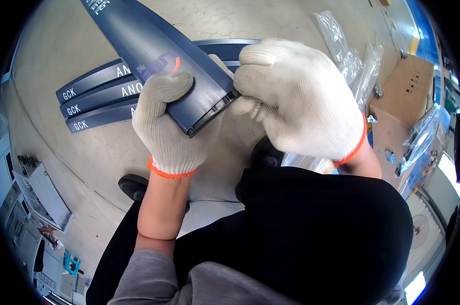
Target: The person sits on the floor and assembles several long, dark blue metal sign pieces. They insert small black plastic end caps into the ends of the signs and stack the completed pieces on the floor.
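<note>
A long dark blue panel (151, 43) with pale lettering slants from the upper left down toward me, its near end showing a narrow dark slot. My left hand (171, 122), in a white knitted glove with an orange cuff, wraps round this panel near that end, thumb on the top face. At the end's right corner is my right hand (301, 96), gloved the same way, with its fingers curled closed. Whatever those fingers pinch is hidden. Under the held panel, several similar dark blue panels (98, 105) lie side by side on the floor.
Crumpled clear plastic wrapping (349, 61) lies on the floor to the right, beside a cardboard box (405, 89). My black-trousered knee (326, 218) rises below my right hand. A dark shoe (133, 186) rests on the floor at left, and a white shelf unit (49, 195) stands further left.
</note>
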`<act>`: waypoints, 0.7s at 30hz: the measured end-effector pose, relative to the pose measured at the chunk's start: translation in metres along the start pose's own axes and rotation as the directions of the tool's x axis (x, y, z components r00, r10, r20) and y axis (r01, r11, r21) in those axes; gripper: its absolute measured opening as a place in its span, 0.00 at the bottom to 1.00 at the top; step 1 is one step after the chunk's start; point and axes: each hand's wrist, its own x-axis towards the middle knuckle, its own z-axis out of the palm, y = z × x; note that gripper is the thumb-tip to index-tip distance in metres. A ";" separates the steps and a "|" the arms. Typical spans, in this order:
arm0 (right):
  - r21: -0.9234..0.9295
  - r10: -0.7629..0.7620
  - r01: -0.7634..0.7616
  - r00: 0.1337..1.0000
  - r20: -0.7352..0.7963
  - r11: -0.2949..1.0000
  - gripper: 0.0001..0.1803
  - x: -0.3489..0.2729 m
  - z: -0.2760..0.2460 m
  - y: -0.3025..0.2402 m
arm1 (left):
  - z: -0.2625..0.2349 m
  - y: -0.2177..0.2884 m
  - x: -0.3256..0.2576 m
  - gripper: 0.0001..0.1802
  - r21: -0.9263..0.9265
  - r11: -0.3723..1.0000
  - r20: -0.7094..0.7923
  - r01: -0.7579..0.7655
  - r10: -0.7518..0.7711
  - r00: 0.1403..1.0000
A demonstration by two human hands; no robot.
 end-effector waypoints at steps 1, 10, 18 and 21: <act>0.119 0.036 -0.040 0.999 0.030 0.992 0.17 0.002 0.004 0.006 | -0.003 -0.001 -0.001 0.28 0.006 1.000 -0.007 0.009 -0.009 1.000; 0.191 0.057 -0.063 0.998 0.034 0.980 0.26 -0.002 0.004 0.005 | -0.017 -0.007 -0.012 0.27 0.100 0.995 -0.085 0.030 -0.021 0.996; 0.159 -0.033 0.011 0.990 0.135 0.987 0.20 -0.011 -0.010 0.006 | -0.021 -0.013 -0.029 0.27 0.246 0.966 -0.144 0.080 -0.046 0.989; 0.114 0.027 -0.054 0.974 0.223 0.992 0.17 -0.012 -0.015 0.004 | -0.020 -0.014 -0.029 0.27 0.307 0.947 -0.154 0.091 -0.045 0.987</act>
